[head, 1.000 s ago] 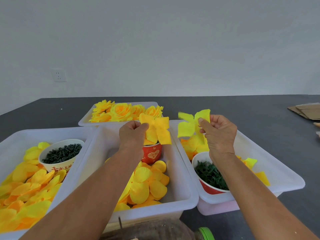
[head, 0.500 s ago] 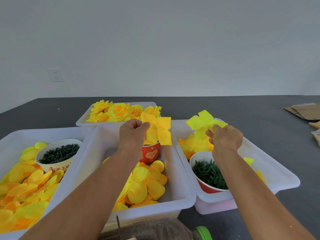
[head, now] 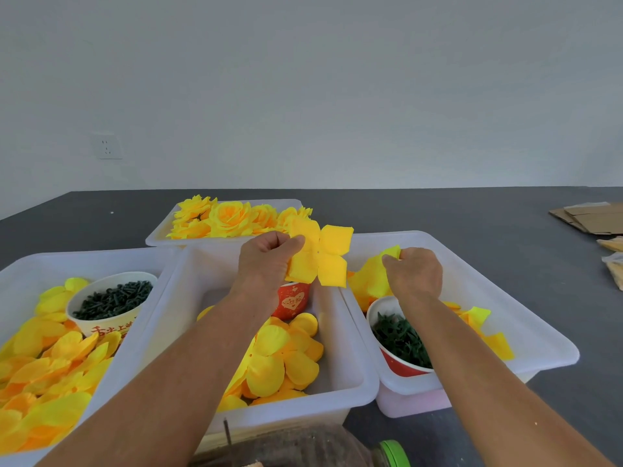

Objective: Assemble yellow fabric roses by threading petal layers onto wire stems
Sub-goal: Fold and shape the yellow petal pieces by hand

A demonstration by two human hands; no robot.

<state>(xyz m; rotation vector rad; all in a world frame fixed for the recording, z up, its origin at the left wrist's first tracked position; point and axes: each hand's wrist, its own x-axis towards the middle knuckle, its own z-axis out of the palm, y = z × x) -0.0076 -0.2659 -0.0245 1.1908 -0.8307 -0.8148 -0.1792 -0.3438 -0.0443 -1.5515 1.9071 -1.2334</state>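
A dark table point(head: 438, 210) carried four white bins. The left bin point(head: 30, 264) held loose yellow petals point(head: 50, 375) and a white cup point(head: 111, 318) full of dark green pieces. The middle bin point(head: 354, 365) had a pile of round petals point(head: 286, 358) near its front and a red cup point(head: 293, 299) at its far side. The right bin point(head: 539, 332) held more petals and a red bowl point(head: 401, 362) with green parts, partly hidden by the right forearm. The far bin point(head: 158, 235) was filled with finished roses point(head: 232, 217). Flat cardboard point(head: 593, 217) lay at the far right of the table, and a green cap point(head: 394, 453) was at the near edge.

The left hand point(head: 266, 257) was raised above the middle bin, its thumb and curled fingers pinching a four-lobed petal layer point(head: 320, 256) by the left side; a small hole showed in the centre of the layer. The right hand point(head: 414, 271) was over the right bin, fingers curled, pinching the top of a pale petal piece point(head: 374, 274) there
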